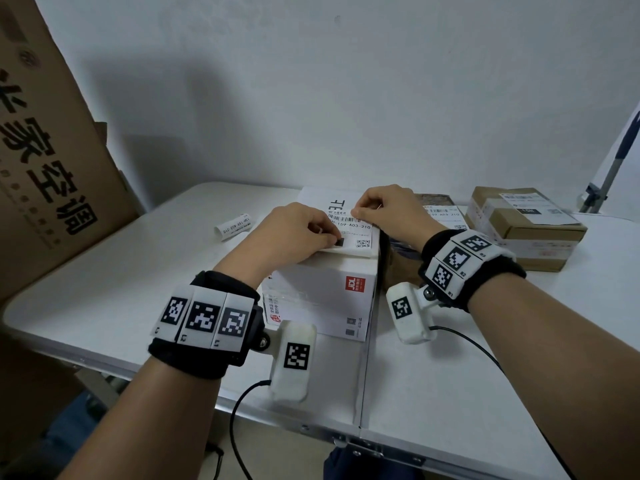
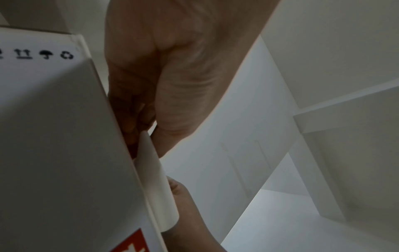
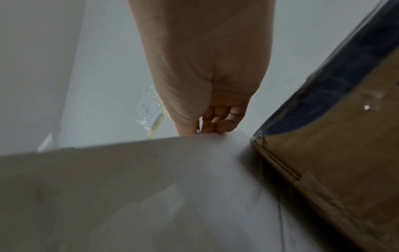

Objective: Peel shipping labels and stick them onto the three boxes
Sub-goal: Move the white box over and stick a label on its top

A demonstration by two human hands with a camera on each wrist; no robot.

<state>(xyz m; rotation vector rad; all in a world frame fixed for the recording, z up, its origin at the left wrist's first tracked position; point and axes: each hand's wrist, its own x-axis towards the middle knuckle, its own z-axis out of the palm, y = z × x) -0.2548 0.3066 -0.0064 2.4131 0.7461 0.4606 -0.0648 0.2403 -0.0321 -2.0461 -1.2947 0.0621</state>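
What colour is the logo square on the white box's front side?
Red, with white lettering; the logo square on the white box shows best in the head view.

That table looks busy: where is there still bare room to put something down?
Bare table lies in front of the white box and between the curled label and the near-left edge. It is crowded on the right, where the white box, a middle box and the brown box stand together.

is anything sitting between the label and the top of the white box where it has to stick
Nothing visible does. The label lies directly on the white box top, left hand and right hand holding its edges.
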